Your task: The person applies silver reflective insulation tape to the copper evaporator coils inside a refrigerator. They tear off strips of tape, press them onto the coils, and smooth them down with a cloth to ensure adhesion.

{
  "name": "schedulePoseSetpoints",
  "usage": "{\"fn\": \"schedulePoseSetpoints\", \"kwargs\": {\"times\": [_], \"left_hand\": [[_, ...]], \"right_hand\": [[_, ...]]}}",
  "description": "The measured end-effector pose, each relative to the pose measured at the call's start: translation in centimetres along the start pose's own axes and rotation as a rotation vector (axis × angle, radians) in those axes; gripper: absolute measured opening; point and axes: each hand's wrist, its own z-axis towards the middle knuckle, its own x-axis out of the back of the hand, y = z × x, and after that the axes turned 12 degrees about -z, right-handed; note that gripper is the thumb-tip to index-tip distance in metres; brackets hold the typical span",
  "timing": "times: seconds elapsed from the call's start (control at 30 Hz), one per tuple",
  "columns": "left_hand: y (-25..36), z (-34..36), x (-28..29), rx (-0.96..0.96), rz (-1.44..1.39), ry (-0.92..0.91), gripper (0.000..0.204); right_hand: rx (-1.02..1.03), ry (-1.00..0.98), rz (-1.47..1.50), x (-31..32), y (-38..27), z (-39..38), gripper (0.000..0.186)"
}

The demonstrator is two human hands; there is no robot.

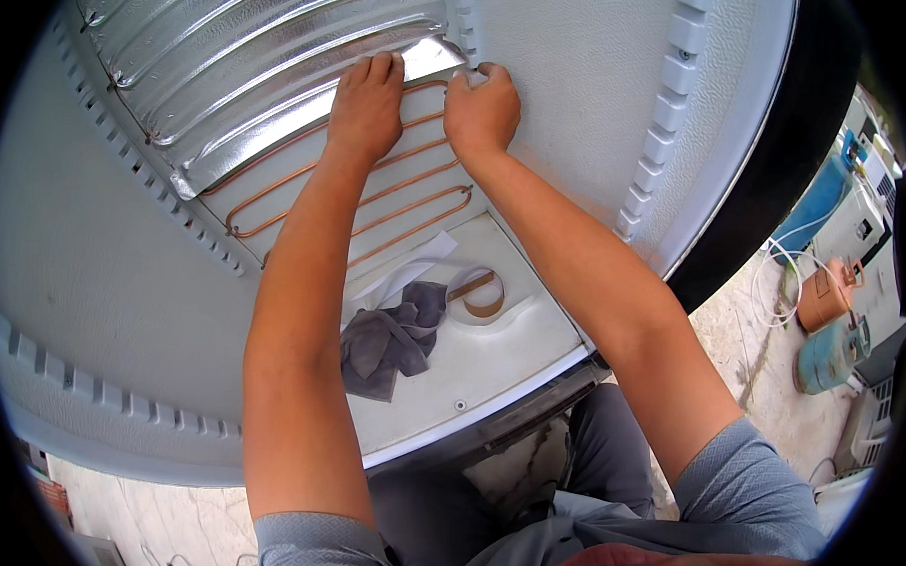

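Observation:
Silver aluminium foil [267, 110] covers the upper coils of copper tubing on the back wall inside a white refrigerator cabinet. Below its lower edge, bare copper tubing [401, 211] runs in loops. My left hand [367, 104] lies on the foil's lower edge, its fingers pressed flat against it. Close by on the right, my right hand [483, 110] is closed at the foil's right corner, thumb against bent fingers; a small greyish bit shows between them, too hidden to name. On the cabinet floor lie a crumpled grey cloth [400, 335] and a curled strip of tape [486, 300].
Notched shelf rails [664, 126] run along both side walls. The cabinet's front rim [477, 407] is right before my legs. Outside at right, an orange gas cylinder [823, 295], a teal cylinder [825, 355] and a white hose [763, 290] stand on stained ground.

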Motion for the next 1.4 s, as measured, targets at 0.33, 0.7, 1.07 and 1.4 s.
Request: {"fn": "schedulePoseSetpoints", "kwargs": {"times": [0.33,0.7,1.07,1.4], "left_hand": [[1.1,1.7,-2.5,-0.095,0.019,0.06,0.059],[2.4,2.5,-3.7,-0.033,0.043,0.022,0.065],[4.7,3.7,-6.1,0.094,-0.131,0.168,0.064],[4.7,6.3,-6.4,0.274,-0.188,0.256,0.034]], "right_hand": [[0.834,-0.373,0.362,23.2,9.4,-11.5,0.028],[0.994,0.026,0.074,33.6,12.0,-1.7,0.043],[0.635,0.262,0.225,30.9,12.9,0.2,0.02],[0.695,0.218,0.281,31.3,14.0,0.5,0.019]]}}
